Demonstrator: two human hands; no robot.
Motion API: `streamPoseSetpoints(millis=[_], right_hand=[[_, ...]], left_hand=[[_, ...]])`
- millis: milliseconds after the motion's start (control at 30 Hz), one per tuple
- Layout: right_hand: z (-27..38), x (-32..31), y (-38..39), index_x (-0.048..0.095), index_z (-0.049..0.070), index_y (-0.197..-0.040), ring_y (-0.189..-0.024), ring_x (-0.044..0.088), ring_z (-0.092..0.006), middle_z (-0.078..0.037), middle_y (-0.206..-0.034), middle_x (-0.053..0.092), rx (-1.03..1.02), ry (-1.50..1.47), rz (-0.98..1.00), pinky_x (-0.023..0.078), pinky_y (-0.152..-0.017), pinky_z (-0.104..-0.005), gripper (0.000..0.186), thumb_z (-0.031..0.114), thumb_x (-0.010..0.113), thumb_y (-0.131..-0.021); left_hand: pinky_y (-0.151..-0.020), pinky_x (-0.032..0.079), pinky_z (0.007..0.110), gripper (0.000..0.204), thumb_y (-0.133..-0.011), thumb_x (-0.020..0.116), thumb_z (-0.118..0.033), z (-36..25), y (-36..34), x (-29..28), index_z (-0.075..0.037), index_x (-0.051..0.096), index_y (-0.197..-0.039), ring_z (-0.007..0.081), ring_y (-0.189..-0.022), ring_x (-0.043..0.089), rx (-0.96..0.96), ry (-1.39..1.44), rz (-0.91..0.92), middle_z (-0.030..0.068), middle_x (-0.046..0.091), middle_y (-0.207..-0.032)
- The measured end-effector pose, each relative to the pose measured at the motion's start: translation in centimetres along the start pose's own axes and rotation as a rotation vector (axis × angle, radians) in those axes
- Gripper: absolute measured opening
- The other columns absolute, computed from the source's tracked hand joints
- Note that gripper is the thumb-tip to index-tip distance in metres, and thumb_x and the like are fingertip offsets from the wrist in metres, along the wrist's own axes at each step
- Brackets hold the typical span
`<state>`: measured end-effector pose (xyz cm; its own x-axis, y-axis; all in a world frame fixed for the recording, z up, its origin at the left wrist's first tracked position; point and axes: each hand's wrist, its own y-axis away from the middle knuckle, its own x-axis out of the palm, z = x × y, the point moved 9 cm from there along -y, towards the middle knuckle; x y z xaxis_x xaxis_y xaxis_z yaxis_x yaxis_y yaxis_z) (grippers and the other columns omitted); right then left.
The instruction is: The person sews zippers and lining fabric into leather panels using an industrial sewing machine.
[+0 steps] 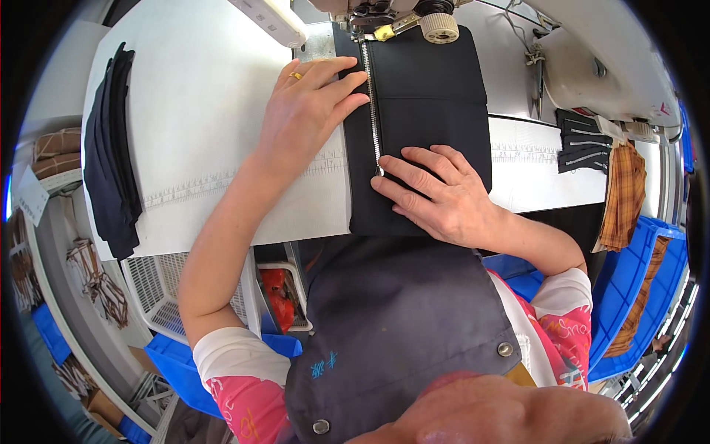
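Observation:
Black fabric panels (429, 111) lie under the head of a sewing machine (373, 18), joined along a silver metal zipper (373, 111) that runs toward me from the presser foot area. My left hand (314, 100) rests on the strip left of the zipper, its stretched fingertips against the zipper's edge close to the machine. Lower down, my right hand (447, 196) lies flat on the wider panel with its fingers spread. Its index finger and thumb touch beside the zipper pull (379, 171) at the near end. Neither hand lifts the cloth.
Dark cut fabric pieces (111, 155) lie along the table's left side. To the right are several black zippers (584, 140) and brown plaid cloth (623, 196). A white basket (151, 285) and a blue bin (636, 281) flank me below the white tabletop (214, 96).

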<state>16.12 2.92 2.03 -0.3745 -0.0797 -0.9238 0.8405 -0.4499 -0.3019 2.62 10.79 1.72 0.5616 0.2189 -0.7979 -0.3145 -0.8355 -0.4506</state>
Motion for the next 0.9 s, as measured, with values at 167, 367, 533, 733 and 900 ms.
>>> streamPoseSetpoints(millis=[167,367,533,733,900], right_hand=[[-0.1,0.0,0.0,0.063,0.013,-0.121,-0.111,0.053,-0.0259,-0.005,-0.128,0.057,-0.026,0.007,0.009,0.044,-0.091,-0.0417,0.050,0.020,0.074,-0.073],[-0.4,0.0,-0.5,0.062,0.012,-0.120,-0.110,0.053,-0.0259,-0.006,-0.127,0.056,-0.037,0.001,-0.002,0.044,-0.089,-0.0412,0.046,0.019,0.072,-0.075],[-0.7,0.0,-0.7,0.061,0.011,-0.119,-0.109,0.054,-0.0248,-0.005,-0.126,0.055,-0.048,-0.001,-0.003,0.044,-0.088,-0.0409,0.045,0.019,0.070,-0.076],[-0.9,0.0,-0.9,0.061,0.011,-0.119,-0.109,0.054,-0.0249,-0.006,-0.126,0.055,-0.054,-0.004,-0.009,0.044,-0.088,-0.0407,0.046,0.020,0.071,-0.075],[-1.3,-0.1,-1.4,0.062,0.010,-0.121,-0.110,0.053,-0.0279,-0.008,-0.127,0.056,-0.043,-0.008,-0.006,0.045,-0.090,-0.0416,0.054,0.019,0.076,-0.070]], left_hand=[[-0.102,0.038,0.044,0.028,-0.085,0.068,-0.023,0.1,-0.2,0.1,-0.010,0.069,-0.110,0.0209,-0.101,0.062,-0.025,-0.005,0.042,0.0027,0.064,-0.117],[-0.104,0.036,0.046,0.024,-0.086,0.067,-0.025,-0.1,-0.5,-0.3,-0.011,0.069,-0.105,0.0217,-0.097,0.063,0.021,-0.043,-0.023,0.0024,0.065,-0.112],[-0.106,0.035,0.044,0.028,-0.085,0.068,-0.024,0.4,-0.7,0.3,-0.011,0.069,-0.110,0.0201,-0.106,0.060,-0.009,-0.048,0.035,0.0021,0.064,-0.117],[-0.104,0.034,0.047,0.028,-0.086,0.067,-0.024,0.4,-0.7,0.4,-0.012,0.069,-0.111,0.0189,-0.107,0.058,0.024,-0.109,0.027,0.0003,0.064,-0.118],[-0.106,0.033,0.049,0.029,-0.087,0.066,-0.024,0.1,-0.6,0.5,-0.013,0.067,-0.115,0.0190,-0.108,0.058,0.040,-0.189,0.003,0.0001,0.063,-0.119]])
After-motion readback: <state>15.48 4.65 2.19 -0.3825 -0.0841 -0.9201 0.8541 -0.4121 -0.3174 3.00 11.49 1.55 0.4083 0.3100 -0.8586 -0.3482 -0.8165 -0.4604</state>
